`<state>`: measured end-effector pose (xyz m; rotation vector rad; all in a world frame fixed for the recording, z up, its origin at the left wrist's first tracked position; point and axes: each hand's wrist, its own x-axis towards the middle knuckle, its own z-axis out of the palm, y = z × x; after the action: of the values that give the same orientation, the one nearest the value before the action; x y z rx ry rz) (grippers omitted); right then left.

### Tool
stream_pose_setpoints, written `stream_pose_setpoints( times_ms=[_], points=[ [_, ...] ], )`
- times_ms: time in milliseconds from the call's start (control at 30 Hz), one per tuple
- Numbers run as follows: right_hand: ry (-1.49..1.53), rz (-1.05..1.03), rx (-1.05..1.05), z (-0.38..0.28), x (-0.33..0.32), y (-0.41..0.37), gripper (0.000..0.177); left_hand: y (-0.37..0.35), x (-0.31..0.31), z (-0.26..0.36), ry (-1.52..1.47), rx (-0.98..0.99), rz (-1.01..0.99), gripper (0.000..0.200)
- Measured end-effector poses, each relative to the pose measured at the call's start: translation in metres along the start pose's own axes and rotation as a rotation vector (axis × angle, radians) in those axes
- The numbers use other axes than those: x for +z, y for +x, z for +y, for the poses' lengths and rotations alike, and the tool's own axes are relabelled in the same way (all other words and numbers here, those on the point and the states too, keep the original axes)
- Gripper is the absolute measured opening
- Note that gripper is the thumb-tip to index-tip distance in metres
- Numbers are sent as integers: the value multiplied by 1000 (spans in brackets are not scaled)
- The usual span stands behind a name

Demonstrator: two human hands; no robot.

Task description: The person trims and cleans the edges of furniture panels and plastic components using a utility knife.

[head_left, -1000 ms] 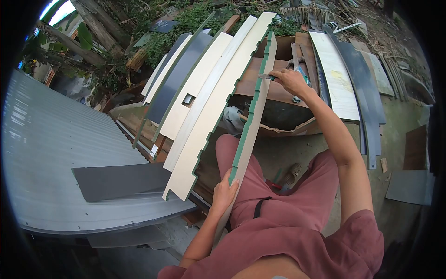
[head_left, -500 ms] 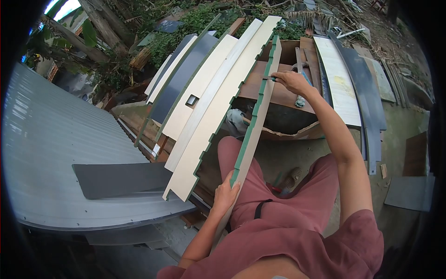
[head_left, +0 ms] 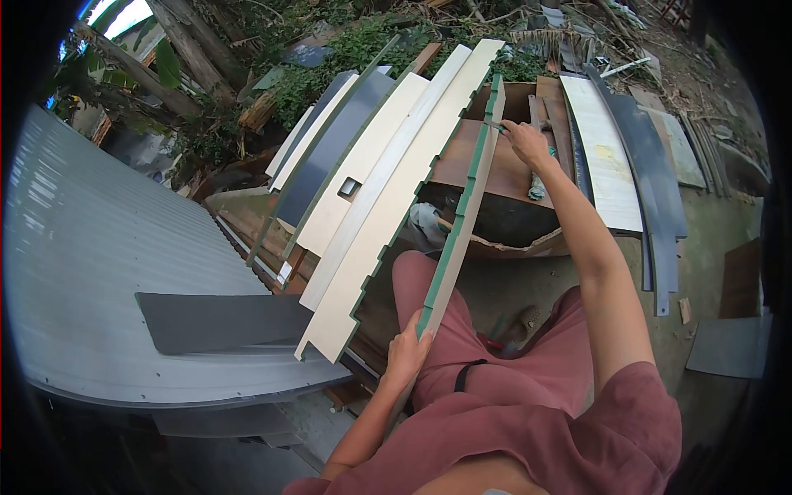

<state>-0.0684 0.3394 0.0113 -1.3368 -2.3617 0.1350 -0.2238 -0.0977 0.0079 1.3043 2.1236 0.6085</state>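
A long, narrow, pale board (head_left: 464,227) with a green notched edge slants up from my lap, away from me. My left hand (head_left: 408,353) is closed round its near part, just above my thigh. Near the far end, my right hand (head_left: 525,144) pinches a small, thin dark tool (head_left: 501,126) against the board's edge; its exact kind is too small to make out. To the left lies a wider cream board (head_left: 404,214) with a similar green stepped edge. Beyond the raised board sits an open brown box (head_left: 520,245) with a ragged rim.
More panels lie at the left, including a dark blue one (head_left: 338,148) and one with a square hole (head_left: 349,188). A corrugated metal sheet (head_left: 124,247) carries a dark grey panel (head_left: 223,322). White (head_left: 606,157) and grey boards (head_left: 652,190) stand right. Plants grow behind.
My right hand has moved a little farther up the board toward its far end with the small tool. My left hand keeps its grip. The whole view has shifted slightly.
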Motion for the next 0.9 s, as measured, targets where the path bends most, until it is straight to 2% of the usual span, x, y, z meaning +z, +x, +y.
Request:
stream_pose_setpoints(
  times_ms=[100, 167, 300, 333, 400, 467, 500, 600, 733, 900],
  points=[
    [159, 102, 39, -5, 3, -12, 33, 7, 4, -6, -20, 1, -32, 60],
    [251, 38, 4, -12, 0, -24, 34, 16, 13, -17, -108, 227, 97, 68],
    [285, 27, 3, -15, 6, -35, 34, 42, -6, 35, -112, 196, -4, 75],
    [271, 29, 27, -17, 5, -38, 28, 52, -5, 43, -63, 165, 7, 71],
    [297, 14, 38, -19, 5, -41, 28, 64, 0, 46, -10, 152, 16, 67],
    [337, -27, 57, -23, -6, -44, 31, 84, 10, 37, 54, 151, 67, 51],
    [334, -15, 66, -22, -7, -45, 31, 87, 8, 35, 58, 165, 64, 51],
    [296, -93, 33, -23, -10, -49, 29, 82, -2, 27, -20, 180, 51, 33],
    [333, -86, -26, -27, -16, -62, 30, 50, -19, 20, -40, 110, -17, 34],
    [537, -35, -101, -35, -27, -77, 28, 1, -37, 6, -62, 16, -61, 36]
  ],
)
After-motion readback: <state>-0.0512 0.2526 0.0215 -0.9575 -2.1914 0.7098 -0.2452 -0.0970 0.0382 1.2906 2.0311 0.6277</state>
